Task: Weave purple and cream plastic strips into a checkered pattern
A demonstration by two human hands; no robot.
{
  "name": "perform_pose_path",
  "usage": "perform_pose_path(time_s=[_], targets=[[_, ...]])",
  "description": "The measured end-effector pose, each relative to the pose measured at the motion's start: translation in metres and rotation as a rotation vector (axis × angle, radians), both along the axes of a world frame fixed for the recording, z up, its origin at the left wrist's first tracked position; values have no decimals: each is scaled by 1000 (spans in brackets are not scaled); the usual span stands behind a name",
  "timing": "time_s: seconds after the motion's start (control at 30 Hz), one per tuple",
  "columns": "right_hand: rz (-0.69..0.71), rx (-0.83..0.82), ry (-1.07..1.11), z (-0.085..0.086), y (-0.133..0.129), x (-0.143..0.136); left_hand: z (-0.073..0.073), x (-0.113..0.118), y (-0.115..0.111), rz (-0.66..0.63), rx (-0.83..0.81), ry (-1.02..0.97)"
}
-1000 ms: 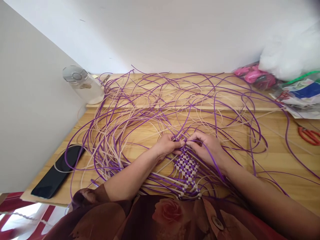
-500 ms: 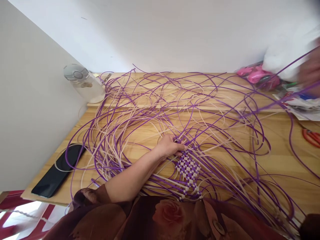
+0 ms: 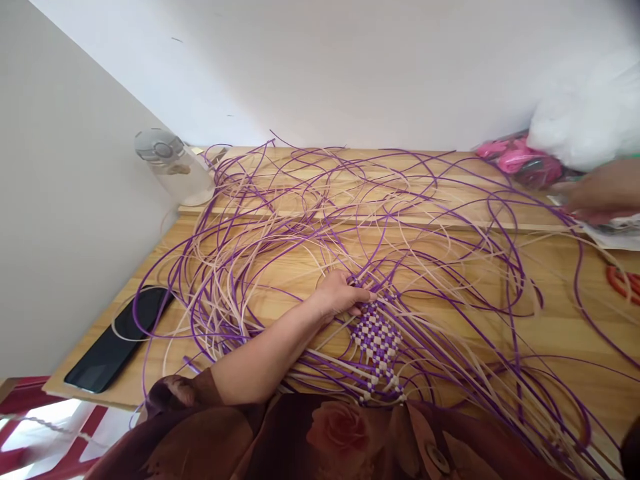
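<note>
A checkered woven piece point(image 3: 376, 333) of purple and cream strips lies on the table close to my body. My left hand point(image 3: 343, 295) grips its upper left edge, thumb pressed on top and fingers partly underneath. Long loose purple and cream strands point(image 3: 225, 280) fan out from the weave on every side. At the far right, my right hand point(image 3: 607, 192) is smeared by motion and cut by the frame edge. It hovers by the plastic packets, near some purple strands; whether its fingers hold a strand does not show.
A black phone point(image 3: 120, 340) lies on the left of the table under a few strands. Behind it stands a clear plastic bottle point(image 3: 175, 167) with a grey lid. Pink bagged items point(image 3: 520, 159), a white plastic bag point(image 3: 585, 127) and orange-handled scissors or pliers point(image 3: 624, 283) sit at right.
My right hand has come down and slightly left from the upper right edge. The purple strands stretched up to it have dropped toward the table. My left hand keeps its place on the weave.
</note>
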State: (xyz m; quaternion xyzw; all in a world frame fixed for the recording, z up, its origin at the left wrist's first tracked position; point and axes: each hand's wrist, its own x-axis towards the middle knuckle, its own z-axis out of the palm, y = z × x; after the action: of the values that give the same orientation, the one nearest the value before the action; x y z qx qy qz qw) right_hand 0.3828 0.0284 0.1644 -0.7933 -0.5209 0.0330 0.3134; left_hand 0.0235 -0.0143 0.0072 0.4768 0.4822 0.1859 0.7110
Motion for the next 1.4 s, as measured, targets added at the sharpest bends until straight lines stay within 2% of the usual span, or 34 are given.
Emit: perform_pose_path(time_s=[0.07, 0.13, 0.2, 0.23, 0.3, 0.37, 0.43, 0.53, 0.63, 0.7, 0.83, 0.93, 1.03, 1.13, 1.3, 1.4], targets=[[124, -329, 9, -21, -14, -28, -1, 0, 0, 11, -12, -29], [459, -628, 34, -52, -43, -71, -1, 0, 0, 27, -39, -58], [822, -615, -75, -81, -76, -115, 1, 0, -1, 38, -59, -74], [907, -559, -129, -92, -90, -133, 2, 0, -1, 43, -65, -76], [907, -473, -227, -104, -112, -157, 3, 1, -1, 51, -68, -83], [859, -453, -207, -102, -123, -167, 2, 1, -2, 58, -64, -76], [850, -471, -62, -92, -127, -169, 1, 1, -2, 59, -52, -68], [873, -436, 263, -83, -125, -175, -2, 0, -1, 49, -36, -86], [886, -395, 573, -92, -117, -185, -3, -1, -1, 26, -24, -110], [798, -375, 684, -104, -111, -190, -1, -1, -1, 16, -21, -127], [526, -338, 735, -124, -103, -190, 3, -2, -1, 20, -63, -142], [439, -377, 773, -130, -100, -186, 4, -2, -1, 22, -77, -156], [418, -412, 809, -130, -95, -186, 0, -2, 0, 26, -64, -169], [490, -385, 659, -124, -91, -189, -4, -2, 0, 5, -48, -179], [652, -240, 12, -117, -95, -201, -10, 0, 0, 8, 18, -174], [670, -109, -190, -110, -95, -209, -10, 1, 0, 6, 30, -144]])
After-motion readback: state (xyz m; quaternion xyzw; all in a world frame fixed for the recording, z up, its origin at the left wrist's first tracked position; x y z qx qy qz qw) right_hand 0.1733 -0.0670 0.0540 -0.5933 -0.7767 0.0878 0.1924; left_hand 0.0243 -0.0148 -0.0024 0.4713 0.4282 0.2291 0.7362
